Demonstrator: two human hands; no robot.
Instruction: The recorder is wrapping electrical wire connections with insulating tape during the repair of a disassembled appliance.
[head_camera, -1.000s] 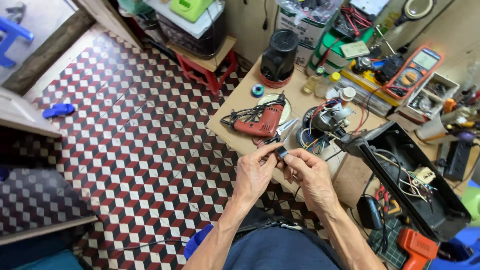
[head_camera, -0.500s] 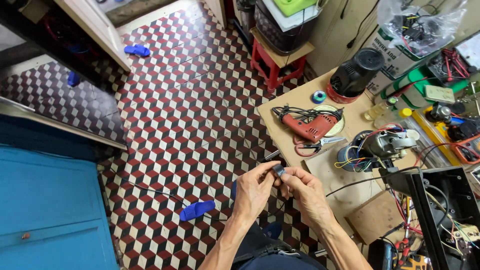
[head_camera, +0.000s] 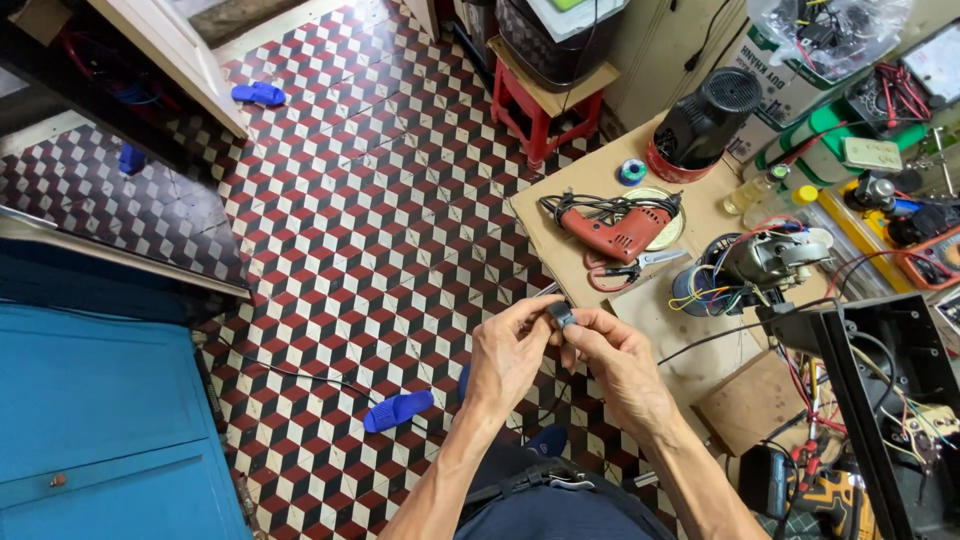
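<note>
Small dark part (head_camera: 562, 316), lower centre of frame, pinched between the fingertips of both hands. Too small to tell what it is; a thin dark wire (head_camera: 700, 341) seems to run from it toward the right.

Left hand (head_camera: 507, 352): fingers curled in narrow, thumb and forefinger closed on the part's left side. Right hand (head_camera: 617, 358): likewise curled, fingertips closed on the part's right side. Both hands touch at the part, held over the floor just off the near edge of the table.

Wooden table (head_camera: 590, 180), right of centre, cluttered. Just above the hands: red electric drill (head_camera: 620, 232) lying on its side, its black cord bundled on top. Beside it, red-handled pliers (head_camera: 625, 271). Right of those, a motor with coloured windings and wires (head_camera: 755, 268). Upper edge of the table: black cylindrical unit on a red base (head_camera: 700, 122), small roll of tape (head_camera: 632, 172) near it.

Lower right: open black casing (head_camera: 890, 400) with loose wires inside.

Floor: checkered cube-pattern tiles (head_camera: 370, 200), red, black and white. Blue slipper (head_camera: 397, 410) lower centre-left, near the left forearm; another blue slipper (head_camera: 259, 94) upper left. Red stool (head_camera: 543, 105) upper centre. Blue cabinet (head_camera: 100, 420) lower left corner.
</note>
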